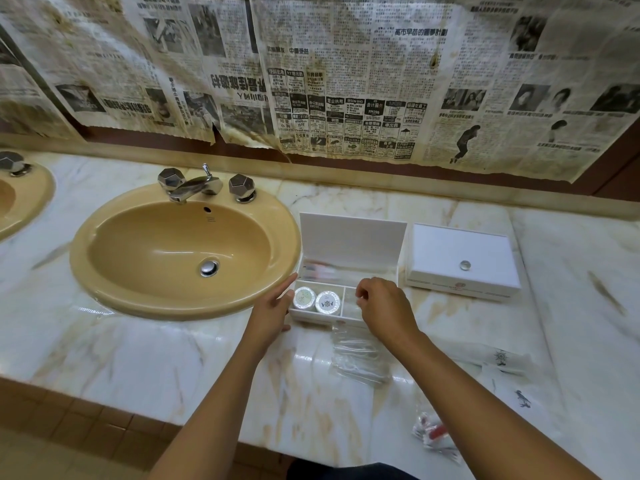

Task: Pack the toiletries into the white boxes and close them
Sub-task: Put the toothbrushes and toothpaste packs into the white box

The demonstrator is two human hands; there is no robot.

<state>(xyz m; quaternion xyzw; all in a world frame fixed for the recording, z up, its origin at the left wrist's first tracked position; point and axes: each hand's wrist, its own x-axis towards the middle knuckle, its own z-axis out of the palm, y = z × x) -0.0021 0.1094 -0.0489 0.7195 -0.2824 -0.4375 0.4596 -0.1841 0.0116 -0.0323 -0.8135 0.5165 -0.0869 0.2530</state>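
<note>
Open white box (346,268) on the marble bench (138,358), just right of the tan sink (180,251); lid standing upright at the back, plain white inside. Divided into compartments: a long rear one holding a clear-wrapped item with a reddish part, blurred; a front left one filled by two round white tubs (316,300) side by side, each topped with a printed emblem; a front right one mostly hidden.

Left hand (273,308) flat against the box's left wall, fingers straight and together, gripping nothing. Right hand (384,303) over the front right compartment, fingers curled downward, seemingly pinching a clear wrapper; cannot tell for certain.

Second white box (462,261) just to the right, lid shut, round clear knob on top, red emblem and thin lines along the front face.

Near the bench's front: a pile of clear plastic sachets (358,355), white paper packets (502,362) printed with dark emblems, and a clear packet with red and white contents (434,433).
</note>
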